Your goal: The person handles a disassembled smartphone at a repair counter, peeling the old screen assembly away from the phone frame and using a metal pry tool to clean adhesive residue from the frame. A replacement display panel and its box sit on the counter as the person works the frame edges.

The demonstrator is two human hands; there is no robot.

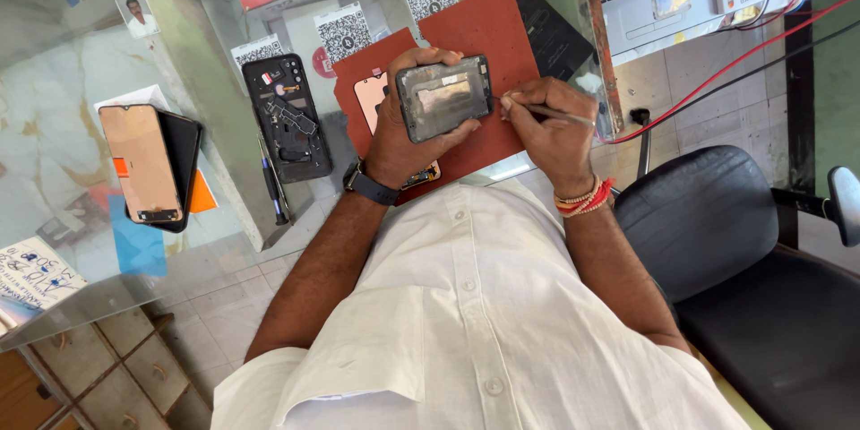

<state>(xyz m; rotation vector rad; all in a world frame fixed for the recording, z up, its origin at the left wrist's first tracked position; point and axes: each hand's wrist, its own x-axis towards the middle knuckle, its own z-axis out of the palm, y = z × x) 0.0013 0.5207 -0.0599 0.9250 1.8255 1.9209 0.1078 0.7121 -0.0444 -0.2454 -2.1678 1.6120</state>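
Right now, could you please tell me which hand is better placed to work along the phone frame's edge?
Probably the right. The right hand pinches a thin metal tool with its tip at the phone frame, while the left hand grips that frame.

2 hands (403, 139), 3 phones (443, 97) (1 opened)

Glass-topped counter (63, 63) w/ marbled look, pale tiled floor (224, 305) below, wooden drawers (98, 376) bottom left, black office chair (717, 242) at right, red & black cables (717, 81) across floor, bright daylight.
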